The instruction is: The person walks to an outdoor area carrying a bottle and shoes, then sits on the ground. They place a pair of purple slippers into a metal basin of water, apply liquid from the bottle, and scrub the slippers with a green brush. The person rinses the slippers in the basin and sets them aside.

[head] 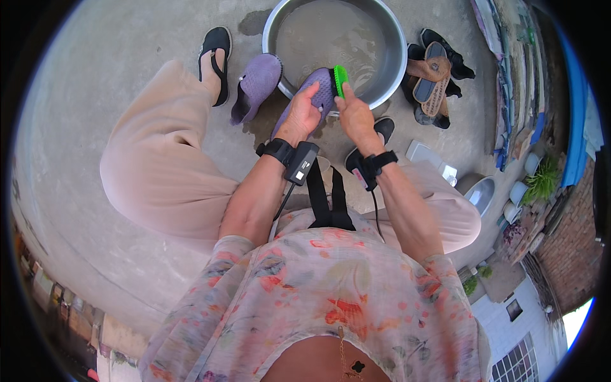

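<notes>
My left hand (302, 113) grips a purple knit shoe (312, 90), held at the near rim of a large metal basin (402, 57) of cloudy water. In my right hand (355, 114) is a green brush (341, 79); its dark bristles touch the right side of the shoe's toe end. The matching purple shoe (262, 79) rests on the ground, left of the basin. Part of the held shoe is hidden by my left hand and wrist.
Several dark and brown shoes (432, 81) are piled right of the basin. A whitish plastic item (432, 160) and a metal bowl (481, 193) are beyond my right knee. Wet patches mark the concrete ground (255, 23). Potted plants (542, 181) stand at the far right.
</notes>
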A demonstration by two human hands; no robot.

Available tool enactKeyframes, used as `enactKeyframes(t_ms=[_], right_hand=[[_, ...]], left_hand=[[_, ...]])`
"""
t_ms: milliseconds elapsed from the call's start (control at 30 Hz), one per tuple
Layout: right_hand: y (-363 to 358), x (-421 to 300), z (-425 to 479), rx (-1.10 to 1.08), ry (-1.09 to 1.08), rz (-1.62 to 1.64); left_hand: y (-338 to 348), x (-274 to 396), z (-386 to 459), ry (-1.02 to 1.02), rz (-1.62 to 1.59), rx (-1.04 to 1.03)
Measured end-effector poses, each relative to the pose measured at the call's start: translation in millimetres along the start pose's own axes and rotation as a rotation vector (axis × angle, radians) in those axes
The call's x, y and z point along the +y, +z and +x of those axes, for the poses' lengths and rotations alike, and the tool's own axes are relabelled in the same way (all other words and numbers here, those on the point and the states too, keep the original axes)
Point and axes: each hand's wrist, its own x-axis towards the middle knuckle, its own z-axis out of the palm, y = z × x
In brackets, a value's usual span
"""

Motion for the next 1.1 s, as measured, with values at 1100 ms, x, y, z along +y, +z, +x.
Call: enactKeyframes(t_ms=[1100], right_hand=[[5.2, -8.9, -31.1, -0.069, 0.027, 0.030]], left_hand=[[-9.7, 3.0, -7.0, 0.084, 0.202, 0.265]])
